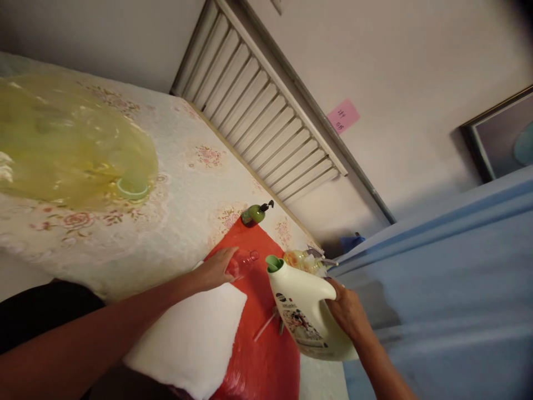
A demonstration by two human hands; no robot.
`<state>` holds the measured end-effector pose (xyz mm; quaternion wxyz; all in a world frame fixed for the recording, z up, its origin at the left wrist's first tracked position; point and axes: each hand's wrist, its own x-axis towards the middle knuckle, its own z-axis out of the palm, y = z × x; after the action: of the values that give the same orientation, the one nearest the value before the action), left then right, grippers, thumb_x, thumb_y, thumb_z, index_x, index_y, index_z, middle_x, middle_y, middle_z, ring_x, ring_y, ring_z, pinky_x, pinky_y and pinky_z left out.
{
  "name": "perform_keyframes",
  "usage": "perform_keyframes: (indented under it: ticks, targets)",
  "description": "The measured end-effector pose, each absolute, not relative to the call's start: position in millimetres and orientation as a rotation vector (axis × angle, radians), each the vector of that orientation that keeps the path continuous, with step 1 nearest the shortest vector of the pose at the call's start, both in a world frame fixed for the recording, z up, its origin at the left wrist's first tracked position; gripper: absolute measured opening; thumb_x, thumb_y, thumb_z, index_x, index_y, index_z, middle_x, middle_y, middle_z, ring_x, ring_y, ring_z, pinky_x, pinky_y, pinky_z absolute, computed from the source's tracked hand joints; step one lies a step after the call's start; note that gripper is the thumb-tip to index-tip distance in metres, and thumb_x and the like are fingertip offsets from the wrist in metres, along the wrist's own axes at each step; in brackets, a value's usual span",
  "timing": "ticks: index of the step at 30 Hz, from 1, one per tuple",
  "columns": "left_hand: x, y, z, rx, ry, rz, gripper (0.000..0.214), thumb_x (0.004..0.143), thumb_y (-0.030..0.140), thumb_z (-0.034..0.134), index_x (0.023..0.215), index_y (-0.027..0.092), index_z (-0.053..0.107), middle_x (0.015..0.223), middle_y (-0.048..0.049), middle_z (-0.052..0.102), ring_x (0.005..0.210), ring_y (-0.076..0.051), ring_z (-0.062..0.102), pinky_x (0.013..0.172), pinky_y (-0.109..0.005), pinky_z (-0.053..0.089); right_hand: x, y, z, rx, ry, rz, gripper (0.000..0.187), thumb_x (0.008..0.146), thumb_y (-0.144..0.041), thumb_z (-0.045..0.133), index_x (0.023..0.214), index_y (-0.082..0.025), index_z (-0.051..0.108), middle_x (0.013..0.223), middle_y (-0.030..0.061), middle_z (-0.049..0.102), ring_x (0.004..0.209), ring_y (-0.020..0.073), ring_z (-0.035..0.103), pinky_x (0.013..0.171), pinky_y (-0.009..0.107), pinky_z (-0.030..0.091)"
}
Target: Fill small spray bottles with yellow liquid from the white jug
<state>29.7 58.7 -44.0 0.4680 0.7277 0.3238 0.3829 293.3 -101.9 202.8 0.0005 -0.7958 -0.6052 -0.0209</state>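
My right hand [347, 308] grips the handle of a large cream jug [308, 311] with a printed label. Its green spout [273, 263] is uncapped and points toward my left hand. In my left hand [216, 269] I hold a small clear bottle [241, 263] with an open neck, its fingers wrapped around the body. Both are over a red mat [254, 344]. A white folded towel [195, 333] lies below my left forearm. Beside the jug, a thin pale tube [265, 326] lies on the mat, partly hidden by the jug.
A green pump bottle [253, 215] with a black pump stands at the mat's far corner. Yellow plastic packaging [300, 259] lies behind the jug. A big yellowish plastic bag [70, 144] sits on the floral tablecloth [179, 222] at left. A radiator [266, 105] borders the table; a blue curtain [449, 266] hangs right.
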Motion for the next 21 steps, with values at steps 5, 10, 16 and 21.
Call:
perform_keyframes:
  ticks: [5, 10, 16, 21]
  targets:
    - [31.0, 60.5, -48.3, 1.800, 0.794, 0.912, 0.080, 0.063, 0.019, 0.067, 0.139, 0.022, 0.043, 0.145, -0.0125, 0.051, 0.137, -0.033, 0.045, 0.113, -0.046, 0.038, 291.2, -98.2, 205.7, -2.537, -1.887, -0.088, 0.024, 0.078, -0.023, 0.048, 0.089, -0.025, 0.069, 0.074, 0.0023, 0.072, 0.073, 0.0207, 0.068, 0.069, 0.027, 0.045]
    - [32.8, 61.8, -52.5, 1.802, 0.782, 0.936, 0.080, 0.063, 0.017, 0.067, 0.140, 0.021, 0.042, 0.143, -0.0137, 0.052, 0.134, -0.034, 0.047, 0.111, -0.048, 0.038, 289.8, -94.5, 207.9, -2.539, -1.957, -0.135, 0.020, 0.081, -0.021, 0.046, 0.083, -0.024, 0.066, 0.074, 0.0018, 0.071, 0.070, 0.0186, 0.066, 0.065, 0.026, 0.041]
    - [34.1, 62.2, -55.1, 1.836, 0.799, 0.929, 0.081, 0.065, 0.017, 0.067, 0.142, 0.018, 0.041, 0.145, -0.0164, 0.049, 0.136, -0.033, 0.045, 0.113, -0.047, 0.036, 285.5, -88.4, 211.2, -2.619, -1.970, -0.152, 0.017, 0.084, -0.020, 0.044, 0.083, -0.023, 0.061, 0.078, 0.0034, 0.071, 0.071, 0.0187, 0.066, 0.060, 0.026, 0.037]
    - [35.5, 63.5, -55.9, 1.794, 0.799, 0.933, 0.084, 0.062, 0.018, 0.069, 0.141, 0.023, 0.043, 0.146, -0.0121, 0.049, 0.137, -0.036, 0.043, 0.114, -0.048, 0.036, 282.0, -83.5, 214.5, -2.617, -2.031, -0.171, 0.019, 0.085, -0.017, 0.043, 0.086, -0.022, 0.061, 0.080, 0.0040, 0.071, 0.073, 0.0184, 0.066, 0.062, 0.025, 0.037]
